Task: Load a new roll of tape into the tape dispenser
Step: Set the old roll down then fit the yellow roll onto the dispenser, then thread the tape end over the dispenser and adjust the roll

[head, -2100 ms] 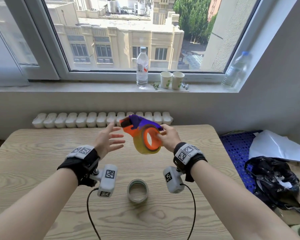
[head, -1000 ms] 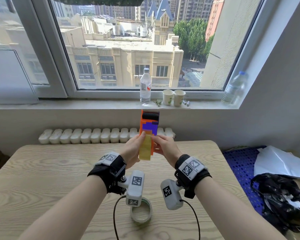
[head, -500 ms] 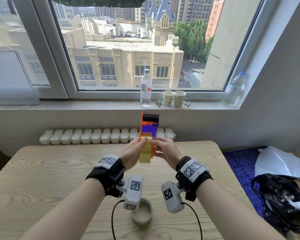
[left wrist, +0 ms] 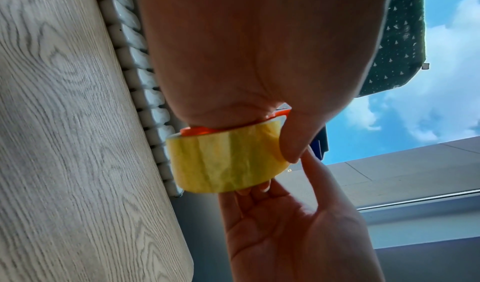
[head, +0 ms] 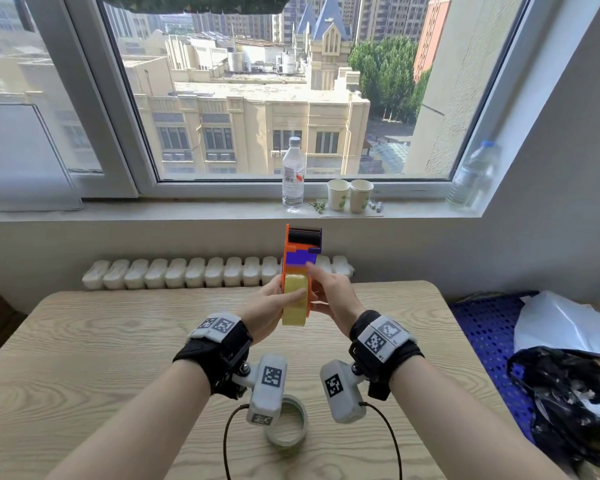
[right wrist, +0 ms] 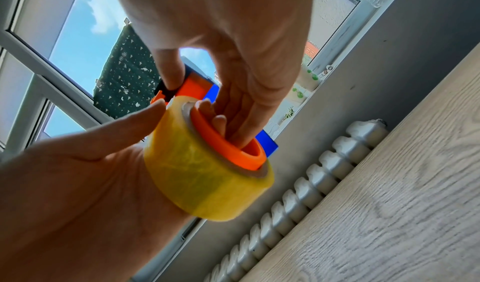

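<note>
While I hold the tape dispenser (head: 300,258) upright above the wooden table (head: 84,341), its black ribbed roller end points up toward the window. Its body is hard, glossy plastic, orange down the sides with a flat blue panel across the middle. The yellow tape roll (head: 294,301) sits on the dispenser's round orange hub (right wrist: 228,142), a thick translucent cylinder with a faintly wrinkled, shiny outer wrap and a pale cardboard core just showing at its rim.

My left hand (head: 269,308) cups the roll from its side, palm against the dispenser's flat face and thumb lying straight across the tape's curved surface, so it is grasping the roll and dispenser together. My right hand (head: 333,297) grips from the other side: several fingers (right wrist: 233,120) curl into the hollow of the orange hub, while the thumb presses on the black and orange part above the roll.

Lower on the table, below my wrists, lies an empty tape core (head: 288,426), a thin greyish ring lying flat, partly hidden by the left wrist camera. The tabletop has a pale, printed oak grain and a rounded edge. A ribbed white radiator (head: 187,271) runs behind it.
</note>
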